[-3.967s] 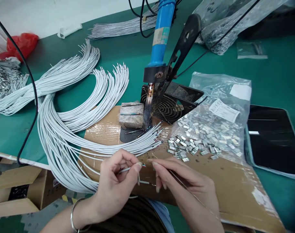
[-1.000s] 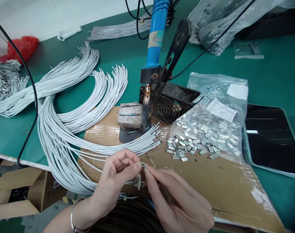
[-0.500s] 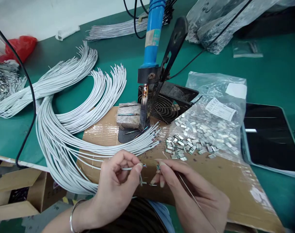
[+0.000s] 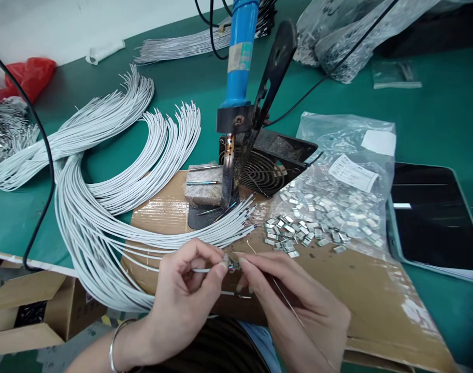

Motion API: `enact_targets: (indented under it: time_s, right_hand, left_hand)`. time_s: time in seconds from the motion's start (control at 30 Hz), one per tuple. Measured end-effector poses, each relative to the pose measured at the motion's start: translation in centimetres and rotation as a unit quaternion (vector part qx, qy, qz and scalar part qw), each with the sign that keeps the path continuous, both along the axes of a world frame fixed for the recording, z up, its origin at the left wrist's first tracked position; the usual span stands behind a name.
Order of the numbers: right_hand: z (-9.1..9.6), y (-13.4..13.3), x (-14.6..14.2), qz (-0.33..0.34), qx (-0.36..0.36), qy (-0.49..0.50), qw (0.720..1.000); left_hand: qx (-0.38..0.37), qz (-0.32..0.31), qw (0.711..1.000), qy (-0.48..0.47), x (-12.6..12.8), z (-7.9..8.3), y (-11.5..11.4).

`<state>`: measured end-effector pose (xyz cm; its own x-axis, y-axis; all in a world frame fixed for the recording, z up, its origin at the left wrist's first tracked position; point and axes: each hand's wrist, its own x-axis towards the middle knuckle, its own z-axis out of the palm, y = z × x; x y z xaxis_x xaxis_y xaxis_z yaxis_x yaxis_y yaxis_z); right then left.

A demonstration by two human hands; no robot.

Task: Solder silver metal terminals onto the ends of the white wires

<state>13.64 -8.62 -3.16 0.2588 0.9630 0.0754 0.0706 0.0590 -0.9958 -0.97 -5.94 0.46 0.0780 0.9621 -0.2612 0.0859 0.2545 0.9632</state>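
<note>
My left hand pinches a white cable close to its stripped end, thumb against forefinger. Opposite it, my right hand is closed on a small metal connector at the fingertips. A thin solder wire also runs through the right hand, its free tip poking up above the fingers. Cable end and connector meet between the two hands; fingers hide whether they are joined. Behind them stands a soldering iron, clamped tip-down over a stained sponge block. Another cable end shows below the hands.
Bundles of white cable curve over the left side. Loose metal connectors spill from a clear plastic bag at right. A small fan sits behind the iron, a dark-screened tablet far right. Cardboard covers the front.
My right hand has moved left with the connector and solder wire, bringing the connector up to the cable end. My left hand keeps its pinch nearly in place. The view has shifted slightly.
</note>
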Motion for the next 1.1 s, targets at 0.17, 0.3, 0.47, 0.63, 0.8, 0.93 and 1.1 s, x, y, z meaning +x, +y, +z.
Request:
enact_targets:
  time_s: [0.17,0.3,0.47,0.63,0.8,0.93,1.1]
  right_hand:
    - [-0.1,0.2,0.2,0.025,-0.010,0.019,0.999]
    - [-0.2,0.3,0.1,0.034,-0.011,0.025,0.999]
    - [-0.2,0.4,0.2,0.043,-0.013,0.038,0.998]
    - [-0.2,0.2,0.1,0.039,-0.013,0.037,0.998]
    - [-0.7,0.0,-0.1,0.002,0.003,0.016,1.000]
    - [-1.0,-0.4,0.0,0.001,0.028,-0.047,0.999]
    - [-0.2,-0.8,-0.1,-0.059,-0.086,-0.054,0.993]
  left_hand:
    - [0.011,-0.002,1.000,-0.019,0.2,0.3,0.2]
    - [0.016,0.005,0.999,-0.034,0.3,0.2,0.2]
    - [0.028,-0.002,0.999,-0.043,0.3,0.2,0.2]
    - [0.034,0.002,0.999,-0.033,0.4,0.2,0.2]
    - [0.029,0.005,1.000,0.003,0.5,0.0,0.2]
    - [0.030,0.014,0.999,0.019,0.5,-0.1,0.3]
    - [0.039,0.028,0.998,0.031,0.6,-0.2,0.8]
